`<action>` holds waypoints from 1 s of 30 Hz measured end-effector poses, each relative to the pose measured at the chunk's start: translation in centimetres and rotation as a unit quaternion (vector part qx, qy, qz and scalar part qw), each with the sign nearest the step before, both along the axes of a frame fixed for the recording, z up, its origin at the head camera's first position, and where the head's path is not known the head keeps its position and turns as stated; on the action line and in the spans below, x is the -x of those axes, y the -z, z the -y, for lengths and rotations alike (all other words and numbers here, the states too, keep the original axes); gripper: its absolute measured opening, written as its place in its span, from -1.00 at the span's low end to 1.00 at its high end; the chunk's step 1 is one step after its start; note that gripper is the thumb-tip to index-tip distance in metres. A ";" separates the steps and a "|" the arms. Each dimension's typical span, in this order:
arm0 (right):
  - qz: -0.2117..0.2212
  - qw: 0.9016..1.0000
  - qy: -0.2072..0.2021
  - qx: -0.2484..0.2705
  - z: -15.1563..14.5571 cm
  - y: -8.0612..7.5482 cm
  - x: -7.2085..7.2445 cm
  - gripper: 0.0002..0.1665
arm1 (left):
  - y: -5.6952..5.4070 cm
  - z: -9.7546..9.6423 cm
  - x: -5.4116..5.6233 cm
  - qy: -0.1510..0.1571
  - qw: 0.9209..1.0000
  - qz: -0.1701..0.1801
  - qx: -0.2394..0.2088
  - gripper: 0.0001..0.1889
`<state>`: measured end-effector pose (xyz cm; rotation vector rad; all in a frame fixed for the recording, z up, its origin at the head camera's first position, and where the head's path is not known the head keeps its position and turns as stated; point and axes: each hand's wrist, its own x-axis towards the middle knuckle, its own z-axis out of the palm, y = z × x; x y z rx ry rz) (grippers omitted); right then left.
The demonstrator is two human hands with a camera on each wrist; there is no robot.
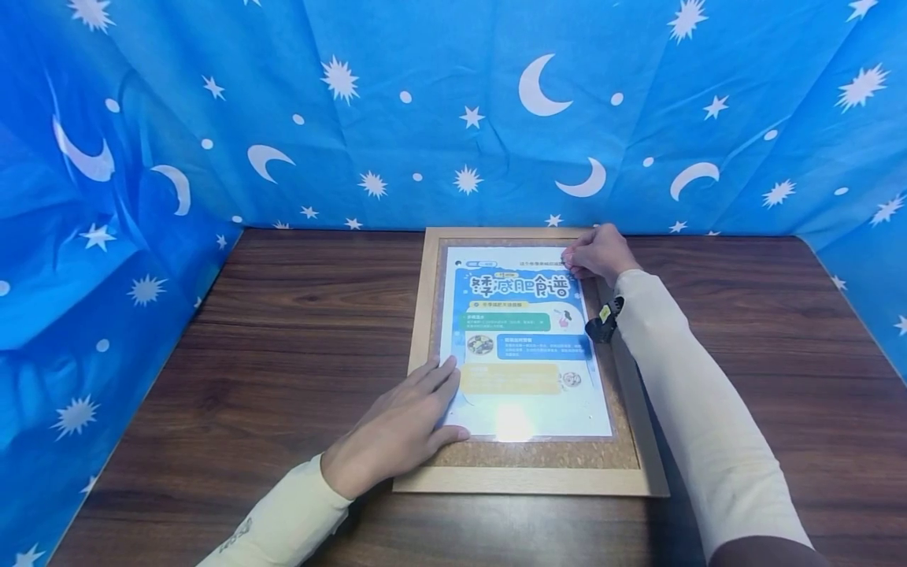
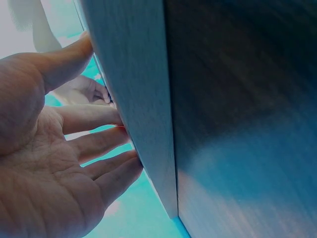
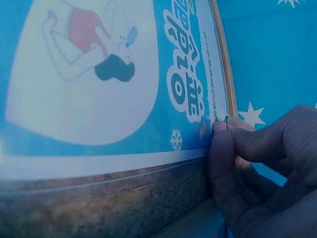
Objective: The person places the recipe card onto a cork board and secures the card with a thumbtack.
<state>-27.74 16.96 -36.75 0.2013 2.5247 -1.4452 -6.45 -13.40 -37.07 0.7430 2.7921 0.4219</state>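
A printed poster [image 1: 524,398] in a clear sleeve lies on a cork board [image 1: 496,455] with a pale wooden frame [image 1: 531,480]. My left hand [image 1: 400,429] rests across the board's left side, fingers extended, fingertips on the poster's lower left part. The left wrist view shows that hand [image 2: 64,144] with its fingers spread at the frame's edge. At the poster's top right corner, my right hand [image 1: 602,253] pinches a small dark pushpin [image 3: 227,119] between thumb and index finger, mostly hidden by the fingertips. A dark pushpin [image 1: 458,263] sits at the top left corner.
The board lies on a dark wood-grain table [image 1: 283,339], its far edge close to a blue curtain [image 1: 439,71] with white moons and stars. More of this cloth hangs at both sides. A black wrist camera [image 1: 604,319] sits over the board's right side.
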 end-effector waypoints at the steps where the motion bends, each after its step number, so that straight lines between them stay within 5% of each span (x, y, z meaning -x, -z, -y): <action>1: 0.001 1.000 0.000 -0.003 0.1 0.0 0.0 -0.75 | 0.0 0.0 0.0 0.000 1.000 0.000 0.000 -0.18; 30: 0.021 0.999 0.039 -0.011 0.1 0.0 0.9 -0.84 | 0.0 0.0 0.0 -0.002 1.000 0.005 0.004 -0.17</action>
